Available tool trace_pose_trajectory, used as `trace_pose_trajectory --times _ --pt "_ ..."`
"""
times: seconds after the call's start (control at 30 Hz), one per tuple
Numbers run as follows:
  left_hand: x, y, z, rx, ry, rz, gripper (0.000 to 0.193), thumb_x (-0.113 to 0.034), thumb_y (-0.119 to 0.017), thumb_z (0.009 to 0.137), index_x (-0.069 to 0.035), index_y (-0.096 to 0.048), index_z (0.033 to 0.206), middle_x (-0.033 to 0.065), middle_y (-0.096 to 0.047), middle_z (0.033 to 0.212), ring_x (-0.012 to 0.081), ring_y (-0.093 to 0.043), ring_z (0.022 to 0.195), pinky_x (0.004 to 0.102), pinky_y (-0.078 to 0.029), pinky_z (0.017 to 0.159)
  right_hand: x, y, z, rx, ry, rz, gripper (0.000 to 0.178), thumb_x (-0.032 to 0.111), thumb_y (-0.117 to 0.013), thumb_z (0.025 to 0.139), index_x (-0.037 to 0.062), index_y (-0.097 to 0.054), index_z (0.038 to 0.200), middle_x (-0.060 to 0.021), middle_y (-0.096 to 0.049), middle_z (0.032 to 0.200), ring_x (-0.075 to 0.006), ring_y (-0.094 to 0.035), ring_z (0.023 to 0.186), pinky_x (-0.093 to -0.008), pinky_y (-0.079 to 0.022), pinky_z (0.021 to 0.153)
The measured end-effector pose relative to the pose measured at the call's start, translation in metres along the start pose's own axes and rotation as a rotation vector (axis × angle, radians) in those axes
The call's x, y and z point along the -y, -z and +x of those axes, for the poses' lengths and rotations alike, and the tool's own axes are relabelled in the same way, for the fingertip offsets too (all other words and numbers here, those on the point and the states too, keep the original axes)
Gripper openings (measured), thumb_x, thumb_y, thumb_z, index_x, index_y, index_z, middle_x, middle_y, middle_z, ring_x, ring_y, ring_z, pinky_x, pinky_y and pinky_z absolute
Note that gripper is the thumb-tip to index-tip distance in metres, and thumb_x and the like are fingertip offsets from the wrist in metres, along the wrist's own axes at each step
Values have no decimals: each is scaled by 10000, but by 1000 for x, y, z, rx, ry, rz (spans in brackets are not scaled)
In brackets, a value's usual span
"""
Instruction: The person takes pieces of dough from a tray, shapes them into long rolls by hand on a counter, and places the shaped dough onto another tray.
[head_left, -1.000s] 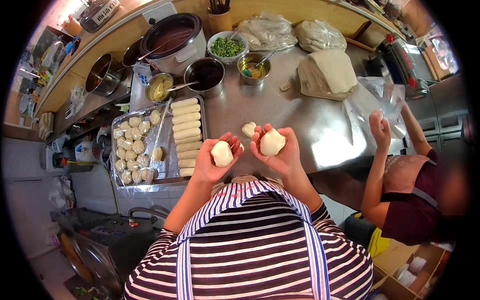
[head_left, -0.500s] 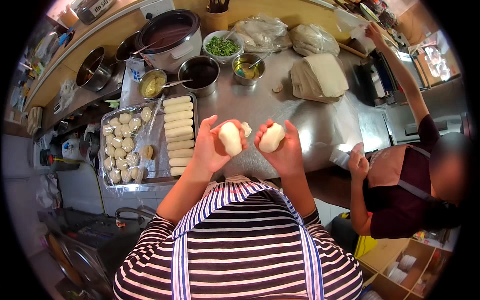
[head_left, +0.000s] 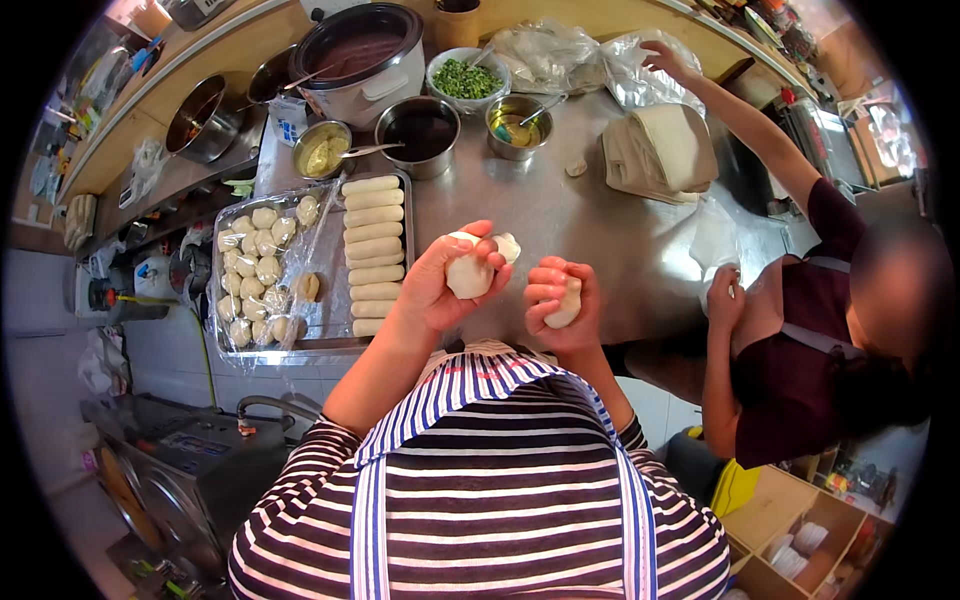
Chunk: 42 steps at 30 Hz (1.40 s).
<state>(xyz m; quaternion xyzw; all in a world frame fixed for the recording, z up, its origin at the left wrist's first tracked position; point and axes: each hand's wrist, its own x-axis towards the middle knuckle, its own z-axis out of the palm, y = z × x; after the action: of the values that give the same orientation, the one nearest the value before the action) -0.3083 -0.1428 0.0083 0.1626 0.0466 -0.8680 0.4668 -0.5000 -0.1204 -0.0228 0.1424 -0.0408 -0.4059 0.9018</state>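
Note:
My left hand point(head_left: 440, 285) is curled round a smooth ball of pale dough point(head_left: 468, 277), and a smaller lump of dough point(head_left: 508, 247) pokes out past its fingertips. Close beside it, my right hand point(head_left: 570, 312) has its fingers wrapped over another piece of dough point(head_left: 566, 303), which shows only in part. Both hands hang over the near edge of the steel table point(head_left: 490, 208). To their left lies a metal tray point(head_left: 330, 335) with a row of pale dough rolls point(head_left: 375, 231) and, under clear plastic film, several round dough balls point(head_left: 254, 268).
Behind the tray stand a bowl of yellow paste point(head_left: 323, 152), a pot of dark liquid point(head_left: 420, 130), a bowl of chopped greens point(head_left: 467, 80) and a small oil pot point(head_left: 518, 128). Folded cloth point(head_left: 658, 150) lies at the right. A co-worker's arm point(head_left: 760, 125) reaches over the table there.
My right hand's fingers have closed over its dough, and the left hand has curled more tightly round its ball. The co-worker's raised hand has moved left, over the plastic bag behind the folded cloth.

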Motion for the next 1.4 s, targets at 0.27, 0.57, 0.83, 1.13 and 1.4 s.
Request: trace_pose_trajectory --times 0.27,0.57,0.83,1.13,1.4 --pt "-15 31 2 418 63 125 475 -473 -396 948 -55 -577 814 52 -511 672 171 -466 578 296 -446 509 12 -1 1 47 73 -457 359 380 -420 951 55 -529 845 -50 -512 709 -175 -484 600 -298 -441 561" --pt "-21 43 -5 401 218 -48 376 -339 -516 949 -7 -557 1122 139 -600 1078 285 -592 1071 472 -472 986 18 0 -10 -84 91 -265 513 455 -402 991 -12 -583 1102 -152 -634 1065 -284 -625 1015 -443 -538 895" --pt "-13 35 -4 28 175 40 191 -240 -520 955 -61 -581 932 43 -567 805 126 -556 692 291 -488 655 12 2 -4 -37 19 -119 236 268 -451 847 76 -580 799 -50 -562 743 -182 -527 687 -319 -463 646" --pt "-28 43 -6 106 23 123 344 -344 -441 958 -33 -555 1051 91 -571 888 214 -538 814 360 -434 814 34 36 -2 -452 -128 -1019 309 286 -438 883 49 -579 745 -61 -541 608 -145 -476 471 -269 -387 430" --pt "-40 62 -34 138 -97 22 505 -317 -588 933 14 -458 1290 151 -553 1084 258 -553 1030 382 -466 945 39 172 62 -517 -218 -1531 394 322 -425 952 34 -642 1110 -87 -659 883 -193 -611 731 -299 -513 646"
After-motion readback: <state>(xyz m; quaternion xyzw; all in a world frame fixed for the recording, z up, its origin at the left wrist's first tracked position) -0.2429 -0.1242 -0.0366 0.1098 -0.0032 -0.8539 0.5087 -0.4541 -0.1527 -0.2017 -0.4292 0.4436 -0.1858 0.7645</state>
